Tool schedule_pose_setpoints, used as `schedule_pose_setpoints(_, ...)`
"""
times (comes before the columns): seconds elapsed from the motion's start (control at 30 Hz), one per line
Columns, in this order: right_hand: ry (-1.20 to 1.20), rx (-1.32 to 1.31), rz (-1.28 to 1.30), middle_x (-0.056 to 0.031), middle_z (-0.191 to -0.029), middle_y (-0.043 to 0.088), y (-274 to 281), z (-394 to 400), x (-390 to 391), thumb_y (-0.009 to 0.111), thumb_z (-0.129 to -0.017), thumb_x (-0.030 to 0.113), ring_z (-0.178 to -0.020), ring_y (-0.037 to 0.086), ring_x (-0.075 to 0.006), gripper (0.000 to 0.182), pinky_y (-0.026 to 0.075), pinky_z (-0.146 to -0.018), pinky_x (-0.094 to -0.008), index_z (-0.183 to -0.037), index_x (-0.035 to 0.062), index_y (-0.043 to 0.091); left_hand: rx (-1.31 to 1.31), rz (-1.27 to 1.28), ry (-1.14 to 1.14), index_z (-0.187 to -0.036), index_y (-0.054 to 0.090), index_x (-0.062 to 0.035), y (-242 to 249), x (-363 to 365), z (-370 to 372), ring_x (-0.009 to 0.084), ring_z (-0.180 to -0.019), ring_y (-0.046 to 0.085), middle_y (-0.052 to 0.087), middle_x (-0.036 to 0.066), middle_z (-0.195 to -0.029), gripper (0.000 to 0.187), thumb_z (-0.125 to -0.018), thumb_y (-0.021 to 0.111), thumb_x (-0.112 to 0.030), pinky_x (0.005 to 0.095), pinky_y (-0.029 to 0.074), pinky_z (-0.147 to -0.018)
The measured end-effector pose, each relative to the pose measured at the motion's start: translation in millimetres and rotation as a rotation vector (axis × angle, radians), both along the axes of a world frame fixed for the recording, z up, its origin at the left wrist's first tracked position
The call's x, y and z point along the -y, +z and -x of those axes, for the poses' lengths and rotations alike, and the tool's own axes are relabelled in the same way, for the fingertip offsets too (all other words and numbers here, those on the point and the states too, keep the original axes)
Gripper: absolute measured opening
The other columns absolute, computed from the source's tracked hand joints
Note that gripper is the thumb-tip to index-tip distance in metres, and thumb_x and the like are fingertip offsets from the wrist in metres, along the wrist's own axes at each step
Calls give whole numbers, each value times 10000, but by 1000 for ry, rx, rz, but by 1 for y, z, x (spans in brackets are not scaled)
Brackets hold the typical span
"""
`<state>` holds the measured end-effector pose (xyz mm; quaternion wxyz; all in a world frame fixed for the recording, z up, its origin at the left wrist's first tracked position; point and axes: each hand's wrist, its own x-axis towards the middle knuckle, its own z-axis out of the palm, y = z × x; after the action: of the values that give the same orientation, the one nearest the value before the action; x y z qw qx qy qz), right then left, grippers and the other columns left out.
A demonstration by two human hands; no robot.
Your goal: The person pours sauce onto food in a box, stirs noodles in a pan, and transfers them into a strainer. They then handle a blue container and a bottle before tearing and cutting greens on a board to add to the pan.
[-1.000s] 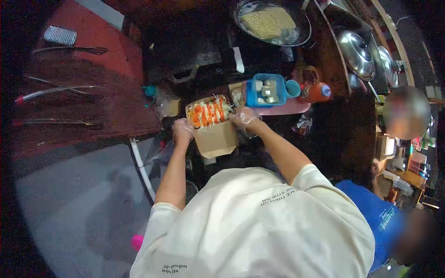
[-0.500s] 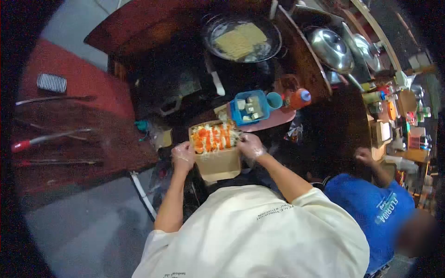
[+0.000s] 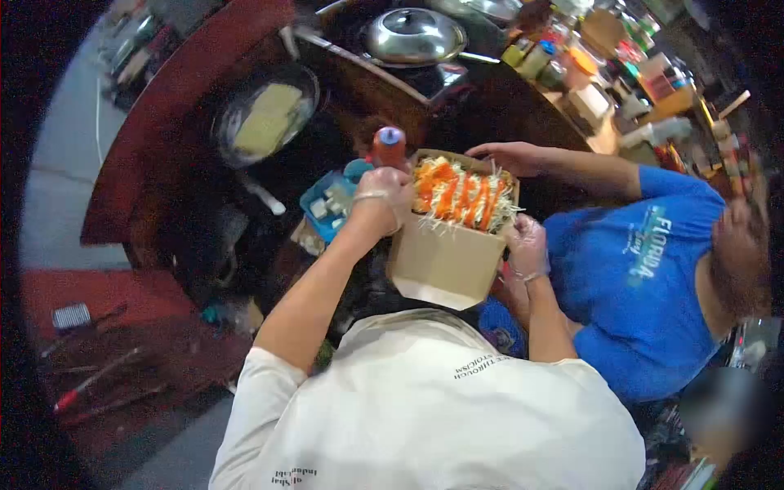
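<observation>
Both my hands, in clear plastic gloves, hold an open cardboard food box (image 3: 445,260) in front of my chest. My left hand (image 3: 382,198) is closed on its left edge, and my right hand (image 3: 528,245) grips the right side near the lid fold. Inside lies food (image 3: 464,194) topped with white shreds and stripes of orange sauce. The lid hangs folded toward me. At the box's far right rim is a co-worker's hand (image 3: 508,157), fingers stretched along the edge. A blue tub (image 3: 325,208) of white cubes stands just left of my left hand, beside a red sauce bottle (image 3: 389,147).
A pan (image 3: 237,131) with pale yellow flat pieces sits at the upper left, a white-handled tool (image 3: 265,196) below it. A domed metal lid (image 3: 415,37) is at the back. The co-worker in blue (image 3: 621,269) stands close on the right, near a counter crowded with bottles.
My hands have carried the box to the right, toward the co-worker, as my view turned right. The co-worker's arm now reaches to the box.
</observation>
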<state>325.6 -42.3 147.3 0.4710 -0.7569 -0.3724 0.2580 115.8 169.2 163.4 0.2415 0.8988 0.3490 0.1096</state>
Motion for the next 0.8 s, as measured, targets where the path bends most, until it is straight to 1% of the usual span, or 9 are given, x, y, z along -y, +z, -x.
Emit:
schedule_pose_setpoints(0.13, -159, 400, -5, -159, -656, 537, -8, 14, 9, 595, -806, 154, -593, 495, -221, 187, 429, -584, -380, -744, -16, 549, -152, -160, -250, -834, 747, -101, 21, -24, -21, 317, -844, 691, 709, 127, -874, 197, -796, 594, -219, 405, 554, -750)
schedule_pose_setpoints(0.23, -267, 482, -33, -175, -709, 600, -36, -12, 18, 573, -829, 235, -644, 551, -217, 267, 447, -628, -374, -828, -29, 617, -415, -350, -504, -817, 751, -118, -17, -44, -82, 293, -799, 704, 719, 102, -838, 157, -774, 618, -189, 394, 566, -761)
schedule_pose_setpoints(0.27, -302, 447, -93, -172, -726, 608, -38, -20, 23, 594, -832, 216, -663, 563, -240, 239, 450, -635, -390, -827, -21, 625, -243, -222, -366, -820, 753, -130, -22, -44, -90, 290, -810, 705, 722, 95, -856, 149, -777, 621, -182, 399, 568, -767)
schedule_pose_setpoints(0.33, -376, 354, -116, -160, -783, 639, -37, -21, 16, 620, -846, 210, -720, 597, -263, 222, 464, -673, -404, -874, -9, 648, -377, -450, -498, -829, 756, -157, 29, -44, -87, 283, -827, 707, 726, 104, -897, 162, -811, 602, -205, 407, 571, -770)
schedule_pose_setpoints(0.37, -426, 311, -77, -151, -824, 661, -28, -26, 18, 624, -857, 222, -758, 618, -262, 239, 475, -704, -402, -923, -5, 662, -219, -147, -339, -857, 753, -157, 41, -43, -88, 315, -832, 701, 715, 148, -901, 197, -834, 578, -245, 406, 570, -776)
schedule_pose_setpoints(0.4, -392, 595, -202, -135, -869, 676, -92, -94, 33, 633, -867, 248, -802, 642, -280, 265, 492, -767, -407, -963, 4, 667, 50, 263, -42, -942, 736, -138, 56, -35, -96, 353, -905, 681, 693, 194, -991, 267, -866, 546, -309, 421, 561, -803)
schedule_pose_setpoints(0.47, -467, 521, -236, -136, -871, 677, -59, -102, 18, 629, -869, 252, -801, 642, -280, 268, 492, -764, -408, -962, 3, 668, 9, 175, -3, -1106, 663, -75, 86, -26, -116, 370, -1047, 630, 652, 203, -1127, 403, -890, 536, -391, 461, 516, -889)
schedule_pose_setpoints(0.63, -627, 626, -406, -138, -874, 677, 17, -167, 14, 620, -876, 262, -799, 641, -279, 278, 492, -757, -410, -958, 1, 669, -60, 17, 213, -1067, 660, -56, 150, 3, -39, 371, -1040, 631, 664, 217, -1070, 441, -879, 533, -434, 476, 494, -909)
schedule_pose_setpoints(0.8, -667, 772, -557, -141, -878, 678, 92, -151, -29, 610, -883, 271, -796, 639, -279, 288, 492, -750, -412, -954, -1, 671, -422, -490, 632, -1001, 679, -78, 221, -28, 224, 344, -980, 648, 676, 171, -974, 312, -835, 667, -341, 462, 503, -878)
